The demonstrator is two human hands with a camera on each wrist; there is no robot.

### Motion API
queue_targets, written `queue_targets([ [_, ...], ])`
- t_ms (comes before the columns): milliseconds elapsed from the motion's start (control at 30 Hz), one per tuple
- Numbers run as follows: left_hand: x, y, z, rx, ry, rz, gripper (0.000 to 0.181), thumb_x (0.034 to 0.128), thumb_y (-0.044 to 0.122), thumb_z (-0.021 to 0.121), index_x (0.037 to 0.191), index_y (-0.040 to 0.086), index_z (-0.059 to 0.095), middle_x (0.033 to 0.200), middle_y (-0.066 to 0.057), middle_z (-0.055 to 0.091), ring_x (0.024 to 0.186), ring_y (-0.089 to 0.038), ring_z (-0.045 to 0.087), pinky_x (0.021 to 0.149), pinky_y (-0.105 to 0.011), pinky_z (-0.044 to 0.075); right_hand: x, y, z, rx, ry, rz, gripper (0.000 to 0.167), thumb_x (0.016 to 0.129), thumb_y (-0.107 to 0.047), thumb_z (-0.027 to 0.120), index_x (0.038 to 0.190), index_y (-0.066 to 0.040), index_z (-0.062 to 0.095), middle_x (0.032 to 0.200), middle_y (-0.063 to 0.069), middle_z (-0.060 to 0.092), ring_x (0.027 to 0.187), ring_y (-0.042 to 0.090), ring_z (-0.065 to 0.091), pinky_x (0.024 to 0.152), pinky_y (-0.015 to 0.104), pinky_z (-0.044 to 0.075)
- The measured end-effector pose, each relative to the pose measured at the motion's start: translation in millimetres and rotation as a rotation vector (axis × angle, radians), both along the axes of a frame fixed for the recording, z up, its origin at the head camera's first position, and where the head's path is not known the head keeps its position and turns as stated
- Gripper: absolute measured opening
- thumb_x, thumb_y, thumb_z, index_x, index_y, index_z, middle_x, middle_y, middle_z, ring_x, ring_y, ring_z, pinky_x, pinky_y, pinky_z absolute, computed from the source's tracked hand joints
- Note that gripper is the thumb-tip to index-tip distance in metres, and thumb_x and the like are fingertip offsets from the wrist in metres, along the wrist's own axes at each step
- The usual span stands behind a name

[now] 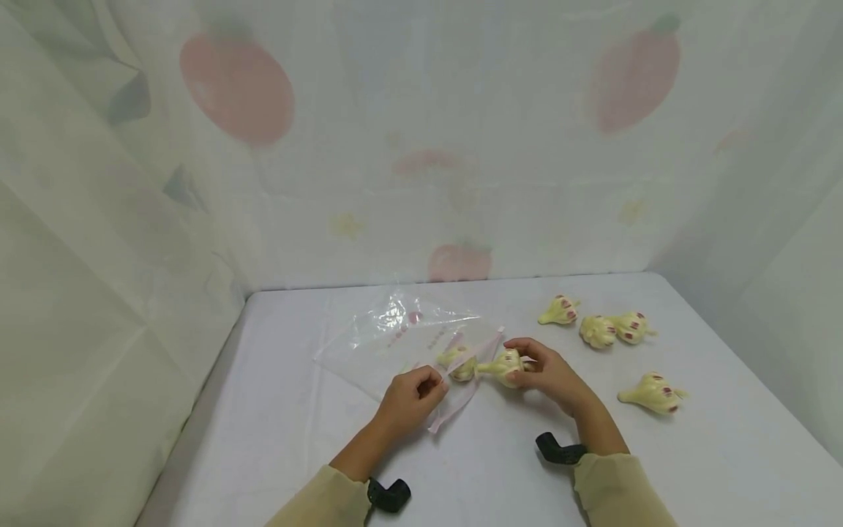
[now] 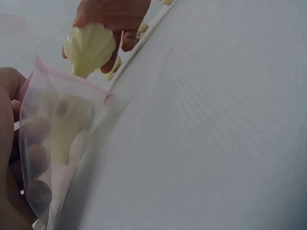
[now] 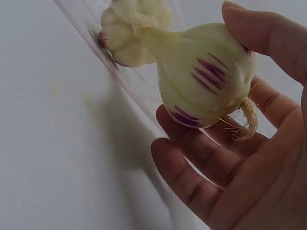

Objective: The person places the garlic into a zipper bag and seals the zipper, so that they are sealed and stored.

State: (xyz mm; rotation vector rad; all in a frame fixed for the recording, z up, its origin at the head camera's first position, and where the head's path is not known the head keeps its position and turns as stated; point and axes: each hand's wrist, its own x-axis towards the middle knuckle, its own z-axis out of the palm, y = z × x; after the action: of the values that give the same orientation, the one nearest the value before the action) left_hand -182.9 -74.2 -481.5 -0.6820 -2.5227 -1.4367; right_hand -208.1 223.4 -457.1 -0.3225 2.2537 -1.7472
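Note:
A clear plastic bag with a pink zip edge [image 1: 448, 419] lies flat, its mouth facing right. The left hand [image 1: 410, 399] pinches the bag's near edge between thumb and curled fingers. One garlic bulb [image 1: 461, 364] sits inside the bag near its mouth; it shows through the film in the left wrist view. At the mouth, the right hand [image 1: 549, 375] holds another garlic bulb [image 1: 507, 367] between thumb and fingers, stem pointing left toward the bag. The right wrist view shows this held bulb [image 3: 204, 74] with purple streaks and a rooty end near the palm.
Several more garlic bulbs rest on the white table [image 1: 263, 439]: one at the back [image 1: 560, 310], a touching pair [image 1: 598, 332] to its right, and one [image 1: 653, 394] nearer on the right. A printed curtain [image 1: 527, 219] stands behind the table.

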Motion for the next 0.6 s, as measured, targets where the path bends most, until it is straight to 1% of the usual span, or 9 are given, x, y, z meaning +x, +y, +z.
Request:
queue_targets([
  [133, 0.2, -0.1, 0.1, -0.002, 0.012, -0.014, 0.011, 0.0906, 0.018, 0.068, 0.081, 0.022, 0.064, 0.065, 0.013, 0.048, 0.059, -0.001, 0.043, 0.054, -0.019, 0.040, 1.3, -8.3, -2.1, 0.006, 0.031, 0.012, 0.061, 0.084, -0.017, 0.078, 0.136, -0.007, 0.049, 0.131, 0.019, 0.050, 0.100, 0.018, 0.063, 0.079, 0.027, 0.054],
  [267, 0.5, -0.3, -0.6, -0.006, 0.022, -0.029, 0.011, 0.0909, 0.018, 0.068, 0.081, 0.022, 0.064, 0.064, 0.012, 0.048, 0.059, 0.000, 0.042, 0.054, -0.019, 0.039, 2.0, -16.8, -4.8, 0.036, 0.035, -0.006, 0.061, 0.082, -0.020, 0.080, 0.135, -0.011, 0.051, 0.136, 0.014, 0.049, 0.101, 0.019, 0.064, 0.080, 0.028, 0.052],
  [367, 0.6, -0.1, -0.7, -0.009, 0.013, -0.031, 0.012, 0.0916, 0.020, 0.068, 0.081, 0.024, 0.064, 0.064, 0.014, 0.048, 0.058, 0.000, 0.041, 0.053, -0.019, 0.038, 2.4, -24.1, -6.1, 0.105, 0.073, -0.022, 0.060, 0.080, -0.026, 0.082, 0.132, -0.015, 0.054, 0.137, 0.009, 0.052, 0.107, 0.022, 0.063, 0.082, 0.031, 0.051],
  [467, 0.5, 0.4, -0.4, -0.013, -0.001, -0.024, 0.013, 0.0915, 0.021, 0.068, 0.081, 0.025, 0.064, 0.064, 0.015, 0.048, 0.058, -0.001, 0.042, 0.053, -0.019, 0.038, 2.9, -31.1, -7.0, 0.190, 0.140, -0.031, 0.058, 0.079, -0.033, 0.083, 0.129, -0.019, 0.056, 0.134, 0.006, 0.057, 0.111, 0.025, 0.060, 0.082, 0.033, 0.049],
  [533, 0.4, 0.7, 0.0, -0.015, -0.005, -0.018, 0.013, 0.0912, 0.021, 0.069, 0.080, 0.025, 0.064, 0.064, 0.015, 0.048, 0.059, -0.001, 0.043, 0.053, -0.019, 0.039, 3.3, -35.0, -7.4, 0.237, 0.171, -0.042, 0.057, 0.078, -0.035, 0.083, 0.127, -0.021, 0.057, 0.130, 0.006, 0.059, 0.102, 0.023, 0.059, 0.076, 0.031, 0.049],
  [600, 0.3, 0.9, 0.3, -0.020, -0.004, -0.011, 0.012, 0.0909, 0.020, 0.069, 0.080, 0.025, 0.065, 0.064, 0.015, 0.048, 0.059, -0.001, 0.043, 0.054, -0.019, 0.039, 3.7, -37.5, -7.8, 0.246, 0.165, -0.053, 0.057, 0.078, -0.035, 0.083, 0.127, -0.020, 0.057, 0.127, 0.009, 0.060, 0.087, 0.020, 0.057, 0.068, 0.029, 0.049],
])
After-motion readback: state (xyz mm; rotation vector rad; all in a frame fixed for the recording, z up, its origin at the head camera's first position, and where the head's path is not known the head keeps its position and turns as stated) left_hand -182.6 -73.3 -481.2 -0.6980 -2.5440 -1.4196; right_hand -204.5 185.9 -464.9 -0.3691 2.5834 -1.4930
